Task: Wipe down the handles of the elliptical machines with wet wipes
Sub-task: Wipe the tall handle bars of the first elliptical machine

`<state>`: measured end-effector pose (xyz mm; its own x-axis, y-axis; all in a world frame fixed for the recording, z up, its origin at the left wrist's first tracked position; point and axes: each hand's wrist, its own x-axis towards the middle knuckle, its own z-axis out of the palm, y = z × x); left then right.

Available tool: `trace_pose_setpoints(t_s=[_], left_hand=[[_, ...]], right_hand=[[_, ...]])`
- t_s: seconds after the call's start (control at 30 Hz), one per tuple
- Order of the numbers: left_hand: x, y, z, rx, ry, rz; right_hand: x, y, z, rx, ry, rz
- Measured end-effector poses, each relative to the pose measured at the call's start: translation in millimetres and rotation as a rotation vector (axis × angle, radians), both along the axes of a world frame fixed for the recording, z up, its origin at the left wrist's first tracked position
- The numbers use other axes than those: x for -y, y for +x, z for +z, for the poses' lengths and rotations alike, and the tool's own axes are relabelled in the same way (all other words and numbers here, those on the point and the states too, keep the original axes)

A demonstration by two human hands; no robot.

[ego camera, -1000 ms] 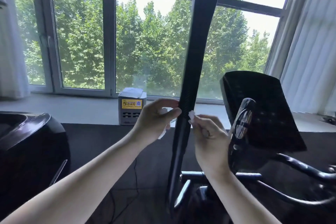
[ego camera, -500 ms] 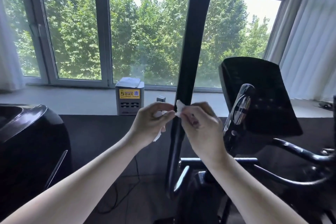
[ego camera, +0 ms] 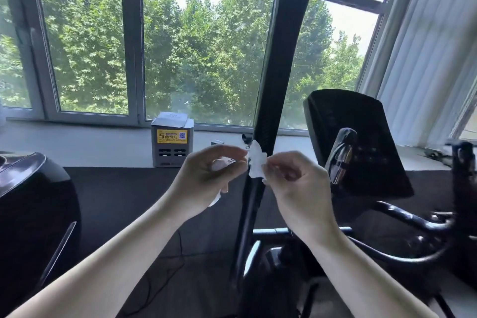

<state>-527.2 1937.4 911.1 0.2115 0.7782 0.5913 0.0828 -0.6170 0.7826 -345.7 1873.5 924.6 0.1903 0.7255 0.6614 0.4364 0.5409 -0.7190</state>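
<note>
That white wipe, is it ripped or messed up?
It looks crumpled, not clearly ripped. The wipe is bunched with ragged edges between the left hand and right hand, in front of the tall black handle.

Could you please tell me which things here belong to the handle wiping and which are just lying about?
In use:
- wet wipe, pinched by left hand and right hand
- tall black handle

Lying about:
- grey box with yellow label on the sill
- black console
</note>
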Motion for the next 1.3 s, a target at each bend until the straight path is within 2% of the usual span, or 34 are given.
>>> trace_pose_setpoints(t_s=[0.2, 0.37, 0.57, 0.77, 1.07, 1.3], left_hand=[[-4.3, 3.2, 48.2, 0.122, 0.117, -0.091], [-26.2, 7.7, 88.6, 0.190, 0.234, -0.096], [-70.6, 17.2, 170.7, 0.338, 0.396, -0.057], [-100.7, 49.3, 232.9, 0.481, 0.504, -0.147], [-109.3, 57.4, 226.4, 0.491, 0.547, -0.250], [-110.5, 47.8, 161.1, 0.307, 0.715, -0.248]], right_hand=[[-8.3, -21.4, 59.6, -0.085, 0.133, 0.011], [-12.9, -30.9, 97.5, -0.092, 0.121, 0.028], [-28.7, -16.6, 149.9, -0.045, 0.250, -0.381], [-51.9, -23.3, 173.7, 0.040, 0.256, -0.530], [-62.3, -32.0, 169.8, -0.048, 0.286, -0.483], [-52.3, -29.8, 166.4, 0.011, 0.278, -0.446]])
